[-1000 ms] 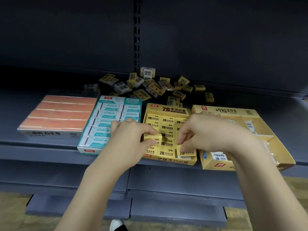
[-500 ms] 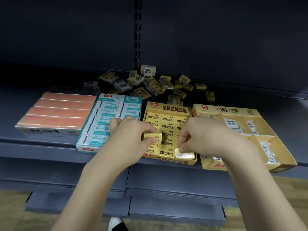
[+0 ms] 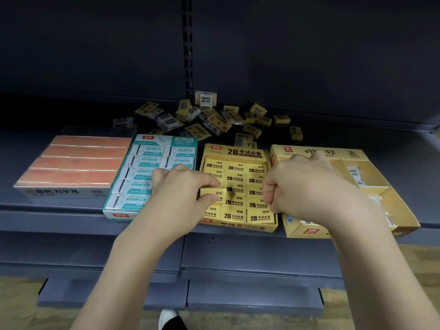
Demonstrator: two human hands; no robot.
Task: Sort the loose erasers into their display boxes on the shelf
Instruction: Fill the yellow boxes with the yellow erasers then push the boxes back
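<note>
Yellow eraser (image 3: 212,193), black print | left hand (image 3: 183,191) pinches it | right hand (image 3: 302,186) curled, grip unclear

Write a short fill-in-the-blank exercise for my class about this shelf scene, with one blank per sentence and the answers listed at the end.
1. The left hand pinches a ______ eraser over the 2B eraser box.
2. Left of the 2B eraser box stands a box printed in white and ______.
3. The pile of loose erasers lies ______ the display boxes, against the shelf's back wall.
4. The box at the far left has an ______ top.

Missing words: yellow; teal; behind; orange
</note>
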